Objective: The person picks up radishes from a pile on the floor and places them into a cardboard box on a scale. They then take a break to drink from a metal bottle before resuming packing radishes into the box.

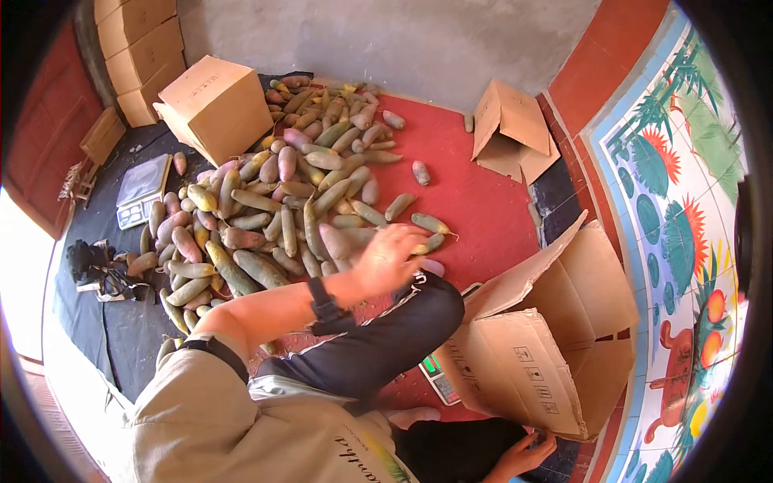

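My left hand (390, 262), a dark watch on its wrist, reaches over the right edge of a heap of long radishes (258, 201). Its fingers are apart, with the tips right at a green radish (431, 244). Below them, a pinkish radish (432, 267) lies by my knee. At the lower right, my right hand (525, 456) grips the bottom corner of an open cardboard box (515, 370). This box is tilted, its mouth facing right and its flaps spread. Under its left side shows a scale (441, 378) with a lit green display.
Another cardboard box (217, 109) sits behind the heap, and a smaller open one (511, 133) lies by the far wall. Stacked cartons (141, 60) rise at the back left. A second scale (143, 189) and a black bag (97, 266) flank the heap. A painted tile wall (668, 201) borders the right.
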Available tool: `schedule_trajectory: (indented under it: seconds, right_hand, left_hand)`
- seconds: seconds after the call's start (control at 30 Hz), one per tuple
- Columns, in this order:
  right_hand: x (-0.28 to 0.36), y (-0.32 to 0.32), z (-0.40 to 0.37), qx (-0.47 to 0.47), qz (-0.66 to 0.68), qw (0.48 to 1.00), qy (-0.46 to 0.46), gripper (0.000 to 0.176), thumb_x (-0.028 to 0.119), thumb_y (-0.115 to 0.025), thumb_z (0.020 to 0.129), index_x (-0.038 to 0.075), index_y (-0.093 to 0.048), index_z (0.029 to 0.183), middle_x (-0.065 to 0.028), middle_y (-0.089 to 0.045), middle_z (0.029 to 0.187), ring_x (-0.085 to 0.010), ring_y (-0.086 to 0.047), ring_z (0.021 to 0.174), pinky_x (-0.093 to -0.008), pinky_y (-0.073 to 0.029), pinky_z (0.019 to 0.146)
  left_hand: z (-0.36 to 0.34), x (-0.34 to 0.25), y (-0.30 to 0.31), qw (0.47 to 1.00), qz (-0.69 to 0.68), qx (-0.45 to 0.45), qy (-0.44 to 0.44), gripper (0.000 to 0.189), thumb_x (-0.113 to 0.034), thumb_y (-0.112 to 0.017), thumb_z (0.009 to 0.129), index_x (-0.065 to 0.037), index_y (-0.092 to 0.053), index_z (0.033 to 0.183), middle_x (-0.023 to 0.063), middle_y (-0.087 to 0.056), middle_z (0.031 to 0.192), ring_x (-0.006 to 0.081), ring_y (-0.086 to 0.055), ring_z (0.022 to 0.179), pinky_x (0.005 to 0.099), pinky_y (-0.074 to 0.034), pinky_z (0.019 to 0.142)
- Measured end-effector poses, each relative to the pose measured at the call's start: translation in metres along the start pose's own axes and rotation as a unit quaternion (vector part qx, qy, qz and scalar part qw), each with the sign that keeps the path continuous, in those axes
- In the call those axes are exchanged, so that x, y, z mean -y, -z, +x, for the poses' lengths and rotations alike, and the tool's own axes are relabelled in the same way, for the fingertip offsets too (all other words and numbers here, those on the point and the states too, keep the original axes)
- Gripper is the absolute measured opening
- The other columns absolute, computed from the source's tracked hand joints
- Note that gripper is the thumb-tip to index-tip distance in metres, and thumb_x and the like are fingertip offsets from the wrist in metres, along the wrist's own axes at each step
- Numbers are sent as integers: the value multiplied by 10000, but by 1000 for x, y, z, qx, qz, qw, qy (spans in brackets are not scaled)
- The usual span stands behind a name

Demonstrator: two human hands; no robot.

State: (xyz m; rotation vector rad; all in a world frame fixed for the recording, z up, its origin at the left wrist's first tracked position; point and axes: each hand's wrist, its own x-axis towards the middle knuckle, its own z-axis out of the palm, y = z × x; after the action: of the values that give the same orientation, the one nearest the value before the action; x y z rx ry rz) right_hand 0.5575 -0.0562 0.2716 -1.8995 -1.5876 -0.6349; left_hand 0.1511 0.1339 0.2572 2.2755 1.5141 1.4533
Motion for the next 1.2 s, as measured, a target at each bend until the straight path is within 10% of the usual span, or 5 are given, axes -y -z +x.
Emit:
schedule_trajectory:
  seconds: [0.37,0.43,1.2]
  right_hand:
    - [0,-1,1,19,17,999,-29,228,103,-503,867,-40,-500,1044,-206,-512,982,-373,-495,921,-424,-403,782]
    - [2,-1,2,17,18,999,-30,225,95,-501,865,-40,-501,1045,-202,-513,976,-363,-500,917,-418,-405,782]
    - [17,2,13,6,-39,999,-17,422,395,-500,876,-16,-550,955,-199,-524,881,-365,-529,777,-448,-449,666]
  left_hand:
    - [-168,137,15,896,108,236,361,312,-209,-573,730,-43,-565,994,171,-574,1002,343,-512,990,408,-412,859]
    - [-184,146,17,798,120,336,485,339,-246,-570,721,-50,-574,997,166,-582,1017,346,-526,990,420,-425,846]
    - [-277,171,2,759,176,417,469,323,-300,-506,803,-60,-580,1007,180,-598,1034,333,-575,964,400,-450,824]
